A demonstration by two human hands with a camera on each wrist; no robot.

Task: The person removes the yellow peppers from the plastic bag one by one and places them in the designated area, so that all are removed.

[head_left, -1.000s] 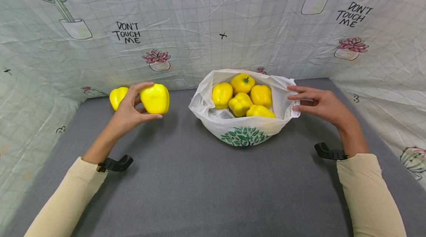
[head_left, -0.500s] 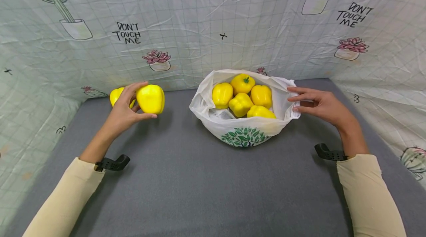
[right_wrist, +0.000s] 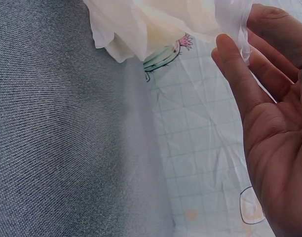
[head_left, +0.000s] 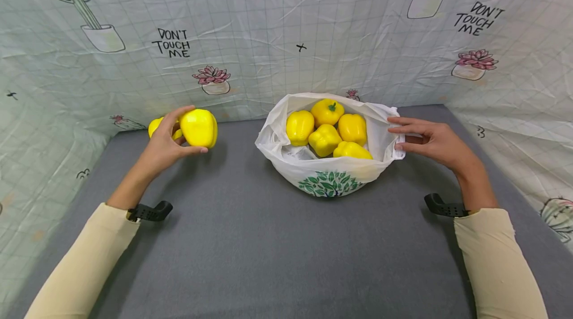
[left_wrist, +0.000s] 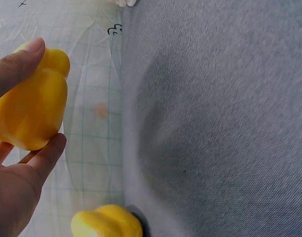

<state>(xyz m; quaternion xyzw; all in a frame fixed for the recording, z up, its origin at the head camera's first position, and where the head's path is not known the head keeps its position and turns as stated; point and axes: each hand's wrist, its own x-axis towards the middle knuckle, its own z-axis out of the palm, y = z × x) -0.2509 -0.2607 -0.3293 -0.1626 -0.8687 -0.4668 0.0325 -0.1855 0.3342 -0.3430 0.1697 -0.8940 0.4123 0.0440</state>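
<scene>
A yellow bell pepper (head_left: pixel 199 128) is held between the thumb and fingers of my left hand (head_left: pixel 162 147), raised above the grey table's left part. In the left wrist view the held bell pepper (left_wrist: pixel 35 106) hangs off the surface. Behind that hand a second yellow bell pepper (head_left: pixel 154 126), partly hidden, sits on the table. A white plastic bag (head_left: pixel 286 159) with a green tree print lies with its mouth spread; several yellow bell peppers (head_left: pixel 324 140) are inside. My right hand (head_left: pixel 440 145) pinches the bag's right rim, which the right wrist view also shows.
The grey table (head_left: pixel 277 254) is bordered at the back and sides by a hanging patterned cloth (head_left: pixel 268 35). A transparent crinkled piece (head_left: pixel 299 153) lies inside the bag at its front left.
My left hand has shifted a little to the left with the bell pepper, covering more of the one behind it. My right hand and the bag stay where they were.
</scene>
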